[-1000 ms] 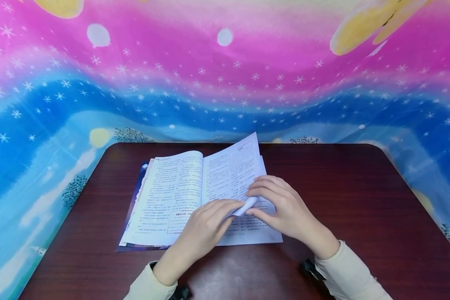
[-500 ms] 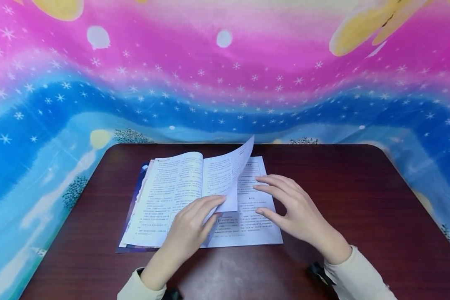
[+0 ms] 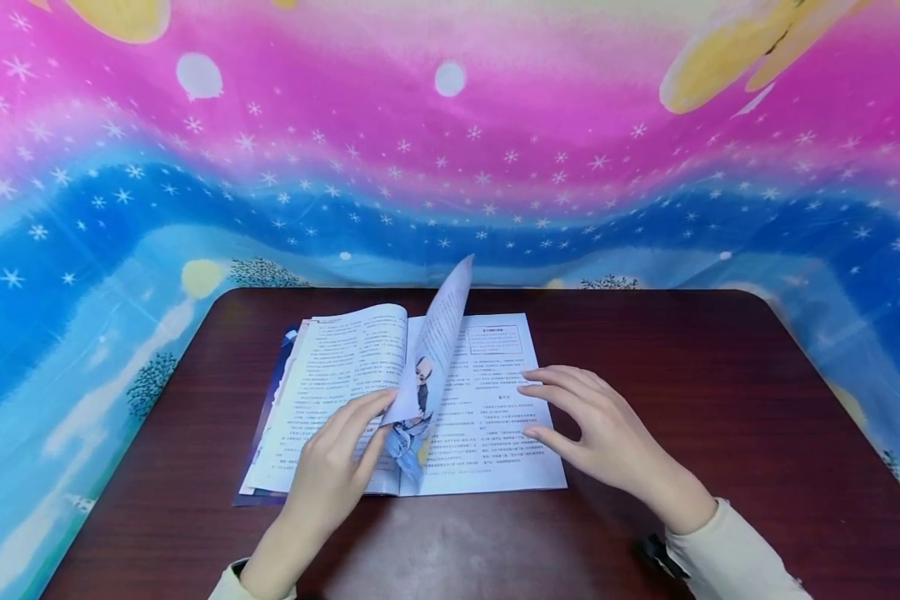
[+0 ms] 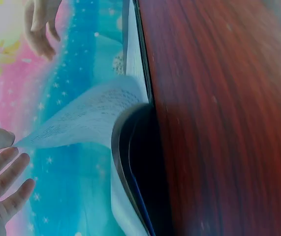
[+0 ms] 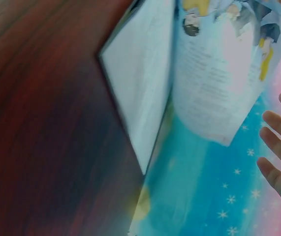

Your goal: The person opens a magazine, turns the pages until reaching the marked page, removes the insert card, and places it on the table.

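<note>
An open magazine (image 3: 495,425) lies on the dark wooden table, covered in printed text. One page (image 3: 438,333) stands raised and curved above the fold, with coloured drawn figures on its underside. My left hand (image 3: 337,454) pinches that page by its near corner between thumb and fingers; the left wrist view shows the page (image 4: 86,118) stretching from those fingertips to the spine. My right hand (image 3: 600,425) hovers at the magazine's right edge, fingers spread and holding nothing. In the right wrist view its fingers (image 5: 280,140) are apart from the lifted page (image 5: 214,83).
The reddish-brown table (image 3: 720,400) extends to both sides of the magazine. Behind it hangs a pink and blue cloth (image 3: 570,150) with snowflake prints. A dark blue cover edge (image 3: 276,375) shows under the magazine's left side.
My left hand has carried the page leftward past the fold, lifting it upright and baring the right-hand page. My right hand has let go of the page and drawn back to the right.
</note>
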### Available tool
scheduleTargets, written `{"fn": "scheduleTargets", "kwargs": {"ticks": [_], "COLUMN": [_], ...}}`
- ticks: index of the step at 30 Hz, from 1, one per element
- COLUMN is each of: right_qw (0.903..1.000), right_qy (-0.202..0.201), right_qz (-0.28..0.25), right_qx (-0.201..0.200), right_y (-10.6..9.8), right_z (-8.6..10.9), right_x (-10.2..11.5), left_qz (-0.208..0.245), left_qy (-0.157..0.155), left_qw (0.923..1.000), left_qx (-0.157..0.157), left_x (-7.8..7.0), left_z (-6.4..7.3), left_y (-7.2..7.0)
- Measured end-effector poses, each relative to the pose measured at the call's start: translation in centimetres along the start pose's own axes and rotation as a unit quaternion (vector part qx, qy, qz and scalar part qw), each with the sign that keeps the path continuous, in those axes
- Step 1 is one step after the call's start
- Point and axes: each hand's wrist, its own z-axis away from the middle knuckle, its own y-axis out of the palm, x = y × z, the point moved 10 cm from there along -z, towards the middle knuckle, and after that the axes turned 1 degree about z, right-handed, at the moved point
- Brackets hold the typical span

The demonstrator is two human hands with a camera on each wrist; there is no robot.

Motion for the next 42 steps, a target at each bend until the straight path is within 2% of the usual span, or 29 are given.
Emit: {"fn": "scheduleTargets", "kwargs": {"ticks": [4, 9, 13, 16, 20, 27, 31, 36, 42], "right_qw": [0.9998, 0.9985, 0.9972, 0.9964, 0.9943, 0.9898, 0.9869, 0.9838, 0.9784], "right_qy": [-0.002, 0.002, -0.002, -0.006, -0.002, 0.008, 0.013, 0.021, 0.023], "right_qz": [0.012, 0.024, 0.031, 0.032, 0.034, 0.037, 0.037, 0.035, 0.028], "right_qx": [0.016, 0.048, 0.068, 0.079, 0.101, 0.137, 0.157, 0.174, 0.204], "right_y": [0.6, 1.7, 2.3, 2.8, 3.5, 4.6, 5.2, 5.6, 6.5], "right_z": [0.6, 1.2, 1.7, 2.0, 2.5, 2.9, 3.1, 3.2, 3.5], "right_x": [-0.5, -1.1, -1.3, -1.6, -2.1, -2.8, -3.0, -3.2, -3.4], "left_qz": [-0.016, -0.030, -0.043, -0.052, -0.072, -0.090, -0.091, -0.096, -0.092], "left_qy": [-0.010, -0.052, -0.060, -0.076, -0.115, -0.146, -0.191, -0.259, -0.328], "left_qw": [0.9997, 0.9982, 0.9968, 0.9946, 0.9896, 0.9822, 0.9745, 0.9594, 0.9402], "left_qx": [-0.015, -0.007, -0.033, -0.047, -0.048, -0.077, -0.075, -0.059, -0.002], "left_x": [0.8, 2.3, 3.0, 3.8, 5.1, 6.6, 7.6, 9.1, 10.7], "left_z": [0.5, 1.3, 2.0, 2.6, 3.4, 4.5, 5.3, 6.2, 7.1], "left_y": [-1.2, -2.2, -3.3, -4.2, -5.1, -6.6, -7.1, -7.6, -7.3]}}
